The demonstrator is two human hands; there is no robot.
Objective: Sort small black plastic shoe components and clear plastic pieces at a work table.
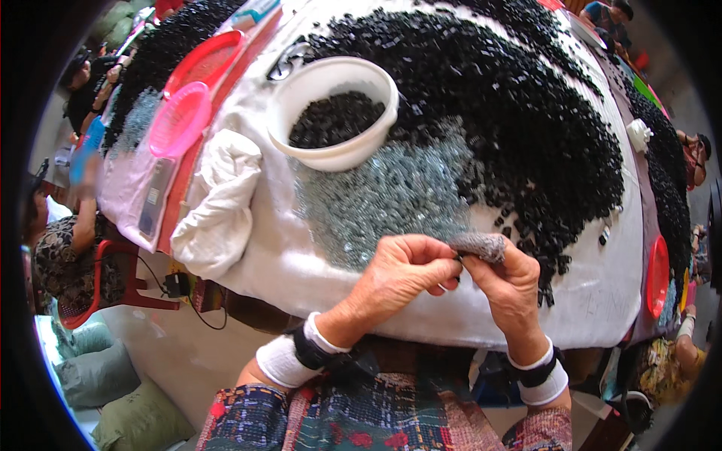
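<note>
My left hand (406, 274) and my right hand (508, 286) meet over the near edge of the white-covered table, fingertips pinched together. Between them shows a bit of a small black piece (459, 258), mostly hidden by the fingers. A grey knitted finger cover (480, 245) sits on a finger of my right hand. Just beyond my hands lies a spread of small clear, glassy-looking pieces (383, 199). Behind and to the right stretches a large heap of small black pieces (496, 105). A white plastic bowl (361, 154), partly filled with black pieces, stands beyond the clear ones.
A crumpled white cloth (218, 203) lies left of the bowl. Farther left are a pink basket (180, 120) and a red tray (233, 43). People sit at neighbouring tables on both sides. A red chair (128, 282) and stuffed sacks (139, 417) are at lower left.
</note>
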